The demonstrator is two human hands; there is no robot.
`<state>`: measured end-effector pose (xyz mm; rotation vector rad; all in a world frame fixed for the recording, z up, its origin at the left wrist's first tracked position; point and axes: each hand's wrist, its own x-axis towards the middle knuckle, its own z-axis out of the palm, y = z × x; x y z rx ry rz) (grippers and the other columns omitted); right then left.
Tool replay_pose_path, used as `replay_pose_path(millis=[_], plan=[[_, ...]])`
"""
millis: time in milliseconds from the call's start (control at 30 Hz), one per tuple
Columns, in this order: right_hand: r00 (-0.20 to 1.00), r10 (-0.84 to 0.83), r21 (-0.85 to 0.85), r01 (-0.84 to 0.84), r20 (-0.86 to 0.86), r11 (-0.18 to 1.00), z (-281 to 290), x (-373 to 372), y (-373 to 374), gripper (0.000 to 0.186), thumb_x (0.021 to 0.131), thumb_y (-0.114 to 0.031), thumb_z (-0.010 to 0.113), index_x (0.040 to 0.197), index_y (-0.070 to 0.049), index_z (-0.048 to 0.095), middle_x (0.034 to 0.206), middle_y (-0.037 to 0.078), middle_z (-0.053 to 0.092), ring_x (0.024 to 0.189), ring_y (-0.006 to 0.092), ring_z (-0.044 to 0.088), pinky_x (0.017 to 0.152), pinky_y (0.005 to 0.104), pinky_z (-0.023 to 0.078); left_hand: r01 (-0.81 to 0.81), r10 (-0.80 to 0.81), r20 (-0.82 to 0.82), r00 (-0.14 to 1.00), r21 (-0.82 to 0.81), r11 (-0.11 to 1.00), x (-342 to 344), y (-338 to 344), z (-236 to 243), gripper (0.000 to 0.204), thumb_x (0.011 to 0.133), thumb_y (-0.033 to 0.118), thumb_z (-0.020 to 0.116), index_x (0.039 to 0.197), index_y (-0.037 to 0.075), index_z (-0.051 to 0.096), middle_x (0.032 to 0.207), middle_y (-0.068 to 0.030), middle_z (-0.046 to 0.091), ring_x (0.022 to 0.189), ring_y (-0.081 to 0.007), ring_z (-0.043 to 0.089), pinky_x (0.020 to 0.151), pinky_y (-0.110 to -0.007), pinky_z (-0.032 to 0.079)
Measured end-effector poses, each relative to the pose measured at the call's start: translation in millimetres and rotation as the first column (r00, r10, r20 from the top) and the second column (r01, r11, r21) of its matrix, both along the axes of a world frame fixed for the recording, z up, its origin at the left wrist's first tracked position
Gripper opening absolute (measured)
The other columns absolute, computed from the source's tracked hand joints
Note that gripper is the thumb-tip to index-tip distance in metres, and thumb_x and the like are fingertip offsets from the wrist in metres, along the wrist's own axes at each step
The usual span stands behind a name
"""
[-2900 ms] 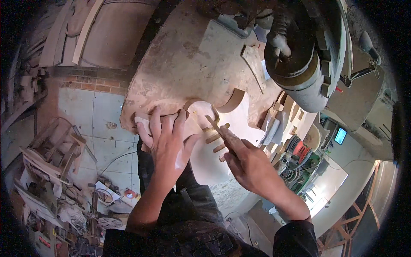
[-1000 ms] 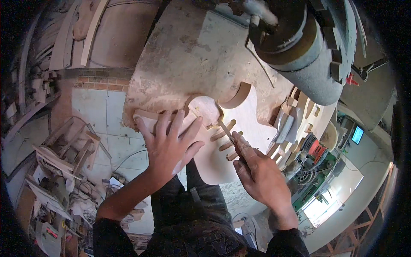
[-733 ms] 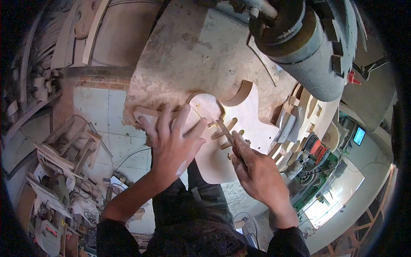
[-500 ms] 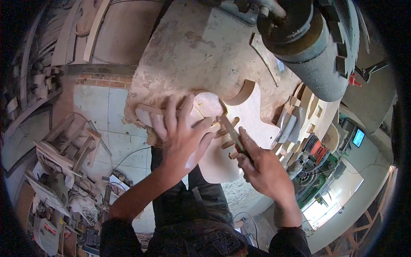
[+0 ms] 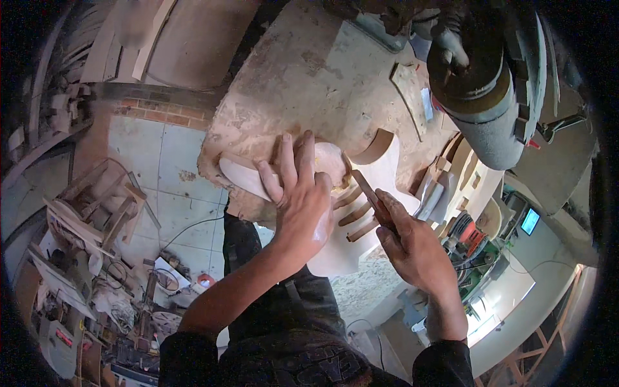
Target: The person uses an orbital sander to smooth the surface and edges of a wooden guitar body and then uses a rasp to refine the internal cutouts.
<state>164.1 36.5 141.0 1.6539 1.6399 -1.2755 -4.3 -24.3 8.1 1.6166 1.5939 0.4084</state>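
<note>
A pale wooden electric guitar body (image 5: 389,169) lies on the worn bench, with curved cutaways and several slots cut into its face. My left hand (image 5: 303,203) rests on it with fingers spread, near the long pale wooden arm (image 5: 242,174) at its left. In my right hand (image 5: 416,251) is a narrow flat-bladed tool (image 5: 366,187), and the fingers wrap round its near end. The tool's far tip meets the wood beside a rounded pale part (image 5: 332,161), just right of my left fingers. Whether the tool is a chisel or a file I cannot tell.
A large grey sanding drum (image 5: 491,132) hangs over the bench's far right. A thin wooden offcut (image 5: 407,97) lies on the bench (image 5: 290,84). Shaped wooden pieces (image 5: 461,171) and a red power sander (image 5: 469,233) are at the right. A wooden frame (image 5: 97,203) stands at left.
The whole view has shifted a little, with the bench now further right in it. My left hand has moved right across the wood; the tool's tip stays close to the rounded part.
</note>
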Motion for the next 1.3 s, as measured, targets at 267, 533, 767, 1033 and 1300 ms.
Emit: replay_pose_path(millis=[267,533,767,1033,1300], plan=[[0.991,0.059,0.143,-0.042,-0.12,0.989,-3.7,10.7,-10.4,0.057,0.098,-0.01,0.06,0.152,-0.008,0.045,0.123,0.025,0.069,0.1,0.0447,0.07,0.092,0.0476,0.054,-0.04,0.039,0.048,0.998,0.009,0.999,1.5,-8.3,-4.1,0.041,0.076,0.015,0.082,0.111,-0.001,0.066,0.162,-0.0298,0.024,0.153,-0.0525,0.011,0.114,-0.076,0.009],[0.927,0.35,-0.005,-0.352,0.138,0.936,16.6,-10.8,12.4,0.048,0.097,-0.014,0.062,0.144,-0.013,0.056,0.104,0.02,0.067,0.09,0.0396,0.069,0.08,0.0499,0.056,-0.831,0.796,0.271,0.541,0.03,0.555,-8.6,-28.9,-42.2,0.113,0.077,0.034,0.087,0.158,-0.005,0.019,0.161,-0.0352,0.021,0.147,-0.0579,0.016,0.118,-0.067,0.011],[0.864,0.484,0.051,-0.494,0.137,0.868,17.6,-10.2,23.9,0.04,0.095,-0.01,0.06,0.135,-0.01,0.059,0.102,0.021,0.067,0.087,0.0409,0.069,0.077,0.0499,0.056,-0.605,0.553,0.275,0.786,0.163,0.779,-18.4,10.7,-51.5,0.088,0.09,0.036,0.076,0.152,-0.009,0.033,0.163,-0.0319,0.024,0.154,-0.0545,0.01,0.117,-0.075,0.003],[0.946,0.302,0.135,-0.317,0.121,0.939,-2.2,25.8,30.5,0.024,0.093,-0.014,0.062,0.115,-0.005,0.059,0.1,0.023,0.067,0.085,0.0446,0.067,0.08,0.0527,0.054,-0.256,0.289,-0.081,0.954,0.28,0.925,-35.1,60.4,-50.4,0.069,0.096,0.03,0.066,0.154,0.0,0.041,0.162,-0.0205,0.035,0.154,-0.0501,0.015,0.117,-0.073,0.005],[0.902,-0.209,0.321,0.339,-0.377,0.884,-117.5,113.3,-5.4,0.037,0.089,-0.015,0.078,0.12,0.001,0.065,0.105,0.02,0.06,0.09,0.0338,0.059,0.08,0.0431,0.051,-0.438,0.465,-0.075,0.882,0.236,0.868,16.2,62.8,-37.6,0.076,0.093,0.037,0.07,0.153,0.0,0.043,0.153,-0.0235,0.042,0.147,-0.0474,0.028,0.116,-0.064,0.018]])
